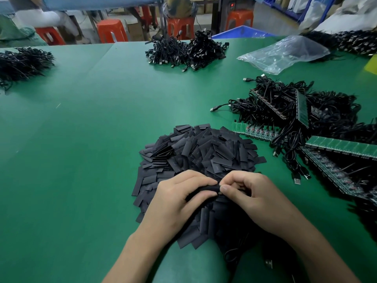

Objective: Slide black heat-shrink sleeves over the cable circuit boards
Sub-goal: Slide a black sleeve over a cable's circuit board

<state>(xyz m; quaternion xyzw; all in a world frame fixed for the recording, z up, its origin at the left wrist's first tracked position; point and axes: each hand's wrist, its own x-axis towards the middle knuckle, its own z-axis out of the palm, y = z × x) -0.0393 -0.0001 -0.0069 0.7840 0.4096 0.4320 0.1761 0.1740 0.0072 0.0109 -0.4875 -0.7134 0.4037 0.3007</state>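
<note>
One sleeve (206,189) is gripped in the curled fingers of the left hand (181,199) at lower centre of the frame. Its end is pinched by the thumb and bent fingers of the right hand (253,197). One sleeve heap (200,152) is spread beneath them on the green table (91,139). Four cable piles are counted: upper-left pile (22,62), top-centre pile (185,52), upper-right pile (346,41) and right pile (265,103), tangled with board strips (257,130). One bag (285,54) is seen at upper right.

Green table (91,129) under sleeves (204,152), cables (183,52)
</note>
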